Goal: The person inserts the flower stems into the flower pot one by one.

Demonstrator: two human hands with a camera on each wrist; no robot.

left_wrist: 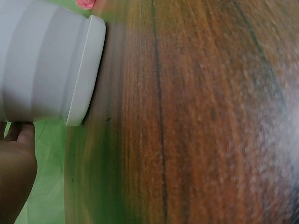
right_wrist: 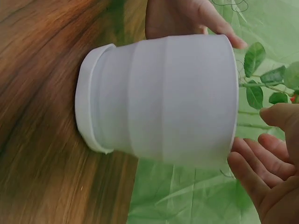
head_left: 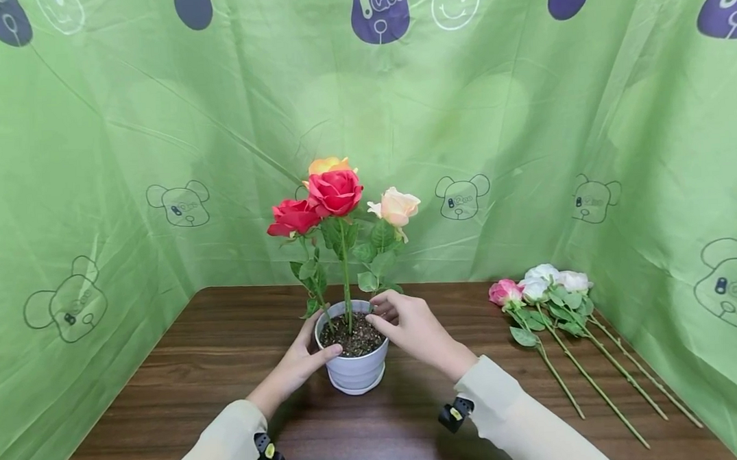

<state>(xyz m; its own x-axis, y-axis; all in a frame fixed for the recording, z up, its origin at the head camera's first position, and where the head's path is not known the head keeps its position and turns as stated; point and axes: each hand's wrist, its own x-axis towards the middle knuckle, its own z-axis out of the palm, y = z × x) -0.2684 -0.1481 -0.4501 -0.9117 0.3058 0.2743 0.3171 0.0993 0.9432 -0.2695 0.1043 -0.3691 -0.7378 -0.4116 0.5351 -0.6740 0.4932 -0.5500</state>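
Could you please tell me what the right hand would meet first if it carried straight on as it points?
The right hand would probably meet the rim of the white pot first: the two look close, though depth and any contact are unclear.

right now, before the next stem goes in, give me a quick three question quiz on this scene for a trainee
1. In the head view, how many roses stand in the white flowerpot?
2. True or false: the left hand is clear of the flowerpot.
3. In the head view, where does the pink rose lie? a) left of the flowerpot b) right of the flowerpot c) inside the flowerpot

Key:
1. Four: two red roses, one yellow-orange rose, one peach rose.
2. False; it grips the side.
3. b
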